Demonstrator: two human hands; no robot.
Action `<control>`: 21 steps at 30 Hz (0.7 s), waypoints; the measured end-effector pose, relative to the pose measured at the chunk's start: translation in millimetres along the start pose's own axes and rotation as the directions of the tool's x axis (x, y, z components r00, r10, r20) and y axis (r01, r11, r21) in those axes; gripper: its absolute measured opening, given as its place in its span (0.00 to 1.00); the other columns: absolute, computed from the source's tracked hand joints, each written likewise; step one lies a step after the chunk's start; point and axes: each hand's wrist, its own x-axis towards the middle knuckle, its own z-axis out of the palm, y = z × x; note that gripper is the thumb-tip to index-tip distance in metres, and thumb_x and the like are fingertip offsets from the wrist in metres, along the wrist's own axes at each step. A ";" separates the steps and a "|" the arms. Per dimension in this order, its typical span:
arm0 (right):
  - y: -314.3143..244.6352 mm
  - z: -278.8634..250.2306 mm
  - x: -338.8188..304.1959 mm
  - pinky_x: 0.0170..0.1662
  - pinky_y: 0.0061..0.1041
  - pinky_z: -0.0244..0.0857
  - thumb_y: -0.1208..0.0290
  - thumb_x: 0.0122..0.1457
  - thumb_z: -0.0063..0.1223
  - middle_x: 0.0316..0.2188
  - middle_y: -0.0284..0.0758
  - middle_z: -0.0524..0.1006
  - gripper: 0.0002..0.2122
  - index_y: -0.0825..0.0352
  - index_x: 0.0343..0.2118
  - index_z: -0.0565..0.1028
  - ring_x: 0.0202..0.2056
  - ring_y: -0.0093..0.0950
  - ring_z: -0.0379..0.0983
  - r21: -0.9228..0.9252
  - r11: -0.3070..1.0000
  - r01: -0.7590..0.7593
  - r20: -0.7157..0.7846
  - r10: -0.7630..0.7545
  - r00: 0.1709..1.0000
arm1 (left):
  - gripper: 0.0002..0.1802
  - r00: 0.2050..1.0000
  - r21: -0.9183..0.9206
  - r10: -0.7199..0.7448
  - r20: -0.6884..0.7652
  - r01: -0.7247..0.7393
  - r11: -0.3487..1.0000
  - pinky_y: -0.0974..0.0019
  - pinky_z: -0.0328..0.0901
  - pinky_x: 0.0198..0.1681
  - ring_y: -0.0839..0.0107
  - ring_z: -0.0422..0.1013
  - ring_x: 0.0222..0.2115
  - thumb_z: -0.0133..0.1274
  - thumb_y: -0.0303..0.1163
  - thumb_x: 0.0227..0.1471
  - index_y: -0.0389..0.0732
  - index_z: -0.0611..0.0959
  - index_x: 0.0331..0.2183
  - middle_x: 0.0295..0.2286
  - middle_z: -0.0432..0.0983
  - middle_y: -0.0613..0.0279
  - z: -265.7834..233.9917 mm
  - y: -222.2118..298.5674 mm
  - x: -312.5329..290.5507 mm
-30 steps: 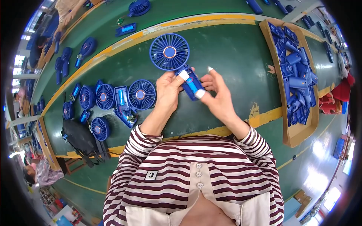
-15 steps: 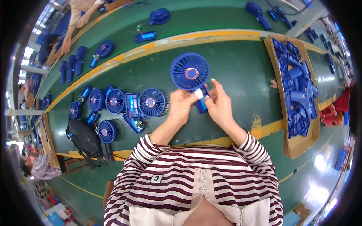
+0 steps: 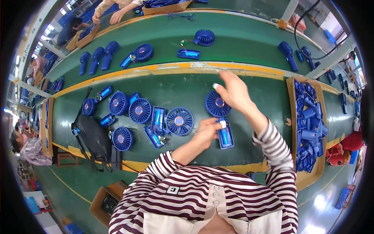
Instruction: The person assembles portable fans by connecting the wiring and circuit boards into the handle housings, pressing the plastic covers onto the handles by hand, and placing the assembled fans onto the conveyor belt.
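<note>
I have the left hand (image 3: 207, 132) gripping a blue fan (image 3: 218, 104) near its neck; the right hand (image 3: 236, 90), thumb spread, is at one o'clock from it. A carton (image 3: 310, 177) of blue casings (image 3: 308, 134) sits at three, a black bag (image 3: 92, 133) at nine.

A factory assembly floor
Blue plastic handheld fans with round grilles (image 3: 179, 121), some opened, lie along a long green table with yellow edging (image 3: 183, 87); an open brown cardboard box (image 3: 307, 179) holds blue plastic casings (image 3: 309, 134), and other people (image 3: 32, 151) (one in pale sleeves (image 3: 104, 7)) are nearby.
</note>
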 end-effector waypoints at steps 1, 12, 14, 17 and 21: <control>-2.1 14.0 23.7 0.42 0.36 0.62 0.71 0.46 0.50 0.37 0.45 0.70 0.18 0.71 0.41 0.67 0.40 0.42 0.66 -0.080 0.995 0.057 0.026 -0.055 0.998 | 0.11 1.000 0.000 -0.007 0.008 0.007 1.000 0.66 0.68 0.35 0.72 0.73 0.30 0.49 0.26 0.46 0.35 0.76 0.36 0.31 0.76 0.59 -1.1 -0.9 -2.0; 14.6 120.2 161.0 0.43 0.36 0.62 0.61 0.44 0.53 0.41 0.42 0.69 0.21 0.67 0.41 0.68 0.43 0.39 0.65 -0.391 0.920 -0.013 0.165 0.084 0.983 | 0.14 0.993 -0.051 -0.076 0.094 0.081 0.995 0.72 0.67 0.32 0.76 0.71 0.28 0.50 0.26 0.47 0.36 0.76 0.39 0.30 0.74 0.64 -8.0 -7.7 -2.0; 15.1 110.1 156.6 0.42 0.35 0.65 0.55 0.41 0.55 0.35 0.44 0.72 0.22 0.67 0.35 0.73 0.39 0.39 0.70 -0.261 0.964 -0.061 0.171 0.108 0.979 | 0.11 0.996 -0.085 -0.054 0.077 0.060 0.995 0.72 0.67 0.27 0.76 0.71 0.25 0.50 0.27 0.47 0.34 0.77 0.35 0.26 0.74 0.64 -8.0 -7.1 -4.8; -1.5 84.8 121.9 0.41 0.34 0.64 0.53 0.39 0.56 0.35 0.45 0.73 0.25 0.66 0.37 0.73 0.38 0.40 0.70 -0.047 0.997 -0.058 0.084 0.062 0.995 | 0.13 0.993 -0.062 -0.052 0.107 0.059 0.996 0.69 0.67 0.33 0.75 0.71 0.28 0.49 0.26 0.47 0.34 0.76 0.38 0.29 0.74 0.63 -7.6 -7.2 -3.7; -62.8 44.8 46.1 0.35 0.34 0.64 0.58 0.41 0.57 0.30 0.43 0.72 0.21 0.70 0.34 0.72 0.33 0.39 0.71 0.114 0.993 -0.039 0.161 0.020 0.987 | 0.13 0.998 0.022 -0.035 0.050 0.034 0.999 0.70 0.66 0.25 0.76 0.69 0.24 0.51 0.26 0.45 0.32 0.76 0.36 0.25 0.73 0.64 -9.6 -10.6 -0.5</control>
